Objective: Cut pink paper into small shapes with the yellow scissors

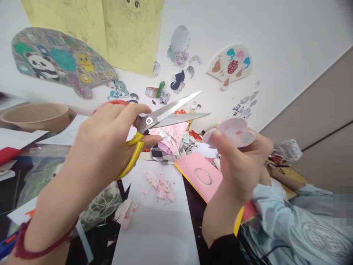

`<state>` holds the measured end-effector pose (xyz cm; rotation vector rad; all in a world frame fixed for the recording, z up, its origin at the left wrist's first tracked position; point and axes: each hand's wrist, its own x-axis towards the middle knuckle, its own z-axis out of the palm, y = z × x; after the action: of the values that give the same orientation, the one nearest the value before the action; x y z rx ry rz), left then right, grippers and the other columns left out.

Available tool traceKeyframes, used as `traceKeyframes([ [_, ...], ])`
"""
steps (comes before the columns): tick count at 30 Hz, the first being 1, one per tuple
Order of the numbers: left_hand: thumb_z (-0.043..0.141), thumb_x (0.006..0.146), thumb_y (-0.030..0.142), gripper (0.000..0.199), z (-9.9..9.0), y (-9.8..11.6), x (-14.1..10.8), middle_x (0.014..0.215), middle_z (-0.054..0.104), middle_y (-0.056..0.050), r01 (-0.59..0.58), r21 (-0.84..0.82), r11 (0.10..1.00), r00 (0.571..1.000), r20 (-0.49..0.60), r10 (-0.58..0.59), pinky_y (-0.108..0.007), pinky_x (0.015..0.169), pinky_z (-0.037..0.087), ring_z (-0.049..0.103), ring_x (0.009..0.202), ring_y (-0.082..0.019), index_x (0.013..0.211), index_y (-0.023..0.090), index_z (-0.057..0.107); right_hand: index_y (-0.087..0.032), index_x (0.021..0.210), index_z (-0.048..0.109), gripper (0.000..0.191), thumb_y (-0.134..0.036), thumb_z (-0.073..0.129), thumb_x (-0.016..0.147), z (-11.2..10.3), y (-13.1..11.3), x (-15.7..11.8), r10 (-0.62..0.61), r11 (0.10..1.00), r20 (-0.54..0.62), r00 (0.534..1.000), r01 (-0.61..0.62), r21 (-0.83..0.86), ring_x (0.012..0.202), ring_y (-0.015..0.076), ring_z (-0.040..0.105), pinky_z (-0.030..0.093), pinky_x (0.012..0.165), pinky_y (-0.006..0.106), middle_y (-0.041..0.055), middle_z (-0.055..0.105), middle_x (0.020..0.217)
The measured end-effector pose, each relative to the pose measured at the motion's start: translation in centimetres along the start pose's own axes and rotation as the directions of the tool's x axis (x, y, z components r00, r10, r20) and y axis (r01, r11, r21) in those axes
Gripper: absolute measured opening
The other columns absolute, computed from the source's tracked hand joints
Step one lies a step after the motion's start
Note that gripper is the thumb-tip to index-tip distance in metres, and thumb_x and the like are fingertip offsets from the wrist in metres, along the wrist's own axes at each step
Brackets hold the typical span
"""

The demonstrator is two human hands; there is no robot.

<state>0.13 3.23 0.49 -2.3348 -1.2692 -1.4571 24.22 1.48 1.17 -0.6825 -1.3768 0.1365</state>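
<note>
My left hand (106, 134) grips a pair of scissors (165, 112) with yellow and red handles. Their blades stand apart and point right. Pinched in my right hand (238, 165) is a pale pink cutout (231, 133) with rounded, petal-like lobes and reddish spots. A small gap separates it from the blade tips. Below, on a white paper sheet (160, 235), lie pink spotted scraps (160, 186), and more scraps (126, 213) sit at its left edge. My right fingertips are partly hidden behind the cutout.
A pink notebook (193, 167) lies right of the sheet. Fabric pieces (172, 138) are heaped behind it. At left are a round brown container (35, 115) and a plastic bag (102, 202) with white cord. Another person's pale blue sleeve (275, 206) is close on the right.
</note>
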Motion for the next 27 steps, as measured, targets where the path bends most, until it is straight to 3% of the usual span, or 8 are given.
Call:
traceKeyframes([
  [4,0.053,0.101,0.032,0.022,0.9,-0.8,0.2,0.081,0.056,-0.008,-0.047,0.154,0.987,0.994,0.11,0.03,-0.05,0.097,0.037,0.055,0.098,-0.032,0.111,0.026,0.072,-0.024,0.057,0.065,0.028,-0.03,0.085,0.076,0.0,-0.1,0.2,0.023,1.0,-0.001,1.0,-0.023,-0.011,0.056,0.014,0.055,0.04,0.049,0.03,-0.0038,0.058,0.054],
  [7,0.063,0.097,0.045,0.032,2.4,-1.1,0.3,0.085,0.06,-0.009,-0.001,0.165,0.986,1.0,0.006,0.0,-0.042,0.086,0.041,0.057,0.095,-0.031,0.117,0.021,0.069,-0.023,0.056,0.064,0.03,-0.03,0.084,0.077,0.2,-0.1,0.1,0.04,0.999,0.011,0.999,-0.04,-0.004,0.055,0.0131,0.056,0.039,0.049,0.029,-0.0032,0.061,0.057],
  [9,0.068,0.094,0.048,0.036,3.3,-0.9,0.3,0.083,0.062,-0.006,0.118,0.053,0.992,0.992,-0.043,-0.116,-0.035,0.073,0.04,0.058,0.083,-0.026,0.116,0.02,0.069,-0.023,0.055,0.061,0.033,-0.031,0.083,0.079,0.3,-0.1,0.0,0.044,0.999,0.021,0.999,-0.044,-0.003,0.056,0.013,0.056,0.041,0.05,0.029,-0.003,0.06,0.058],
  [11,0.07,0.092,0.046,0.032,3.7,0.0,0.2,0.071,0.058,-0.001,0.244,-0.223,0.944,0.969,0.024,-0.245,-0.031,0.063,0.038,0.054,0.067,-0.019,0.111,0.02,0.07,-0.022,0.053,0.058,0.037,-0.031,0.083,0.08,0.4,0.0,-0.1,0.047,0.999,0.044,0.998,-0.047,-0.009,0.055,0.0126,0.054,0.039,0.05,0.029,-0.0035,0.055,0.055],
  [13,0.071,0.092,0.044,0.031,3.8,1.4,0.1,0.077,0.064,-0.001,0.248,-0.591,0.767,0.964,0.072,-0.256,-0.03,0.061,0.044,0.056,0.065,-0.016,0.114,0.022,0.068,-0.021,0.052,0.055,0.04,-0.03,0.083,0.08,0.5,-0.1,-0.4,0.076,0.997,0.109,0.991,-0.073,-0.033,0.051,0.0102,0.046,0.034,0.048,0.028,-0.005,0.049,0.052],
  [15,0.078,0.086,0.039,0.038,3.6,2.8,-0.1,0.087,0.071,-0.003,0.215,-0.785,0.581,0.968,0.095,-0.231,-0.03,0.061,0.048,0.061,0.069,-0.016,0.117,0.022,0.065,-0.02,0.052,0.054,0.042,-0.029,0.084,0.08,0.9,-0.2,-0.6,0.116,0.993,0.209,0.971,-0.109,-0.044,0.05,0.008,0.041,0.03,0.047,0.026,-0.006,0.047,0.052],
  [20,0.084,0.083,0.024,0.036,3.1,4.1,-0.7,0.091,0.071,-0.002,0.152,-0.83,0.537,0.975,0.038,-0.218,-0.031,0.069,0.054,0.062,0.074,-0.014,0.115,0.024,0.068,-0.019,0.053,0.055,0.04,-0.027,0.082,0.082,2.0,-0.3,-1.1,0.166,0.985,0.341,0.925,-0.169,-0.021,0.052,0.0076,0.043,0.031,0.048,0.025,-0.006,0.048,0.053],
  [27,0.086,0.081,0.03,0.03,3.0,3.3,-0.6,0.07,0.064,0.002,0.238,-0.841,0.485,0.942,0.078,-0.327,-0.026,0.049,0.042,0.055,0.059,-0.012,0.106,0.024,0.07,-0.019,0.055,0.057,0.037,-0.027,0.082,0.08,2.5,0.0,-1.4,0.197,0.98,0.288,0.937,-0.192,-0.046,0.052,0.0083,0.043,0.031,0.048,0.026,-0.0054,0.051,0.054],
])
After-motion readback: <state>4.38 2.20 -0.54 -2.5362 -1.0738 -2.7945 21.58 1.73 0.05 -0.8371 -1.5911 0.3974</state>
